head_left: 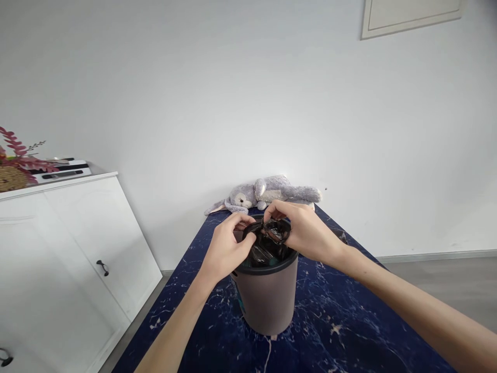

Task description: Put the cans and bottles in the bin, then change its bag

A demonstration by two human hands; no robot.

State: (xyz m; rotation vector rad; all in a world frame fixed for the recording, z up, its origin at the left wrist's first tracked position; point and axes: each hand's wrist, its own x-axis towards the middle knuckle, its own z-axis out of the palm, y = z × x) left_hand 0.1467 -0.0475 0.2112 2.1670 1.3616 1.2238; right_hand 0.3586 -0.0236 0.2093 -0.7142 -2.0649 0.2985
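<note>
A grey-brown trash can with a dark rim stands upright on a blue marble-patterned table. Inside its mouth lies a black garbage bag, its upper edge gathered between my hands. My left hand pinches the bag's edge at the left side of the rim. On the right, my right hand has its fingers closed on another part of the bag's top, above the opening. The bottom of the bag is hidden inside the can.
Behind the can, a grey plush rabbit lies on its side at the table's far end, by the white wall. To the left stands a white cabinet with a woven basket of reddish leaves on top.
</note>
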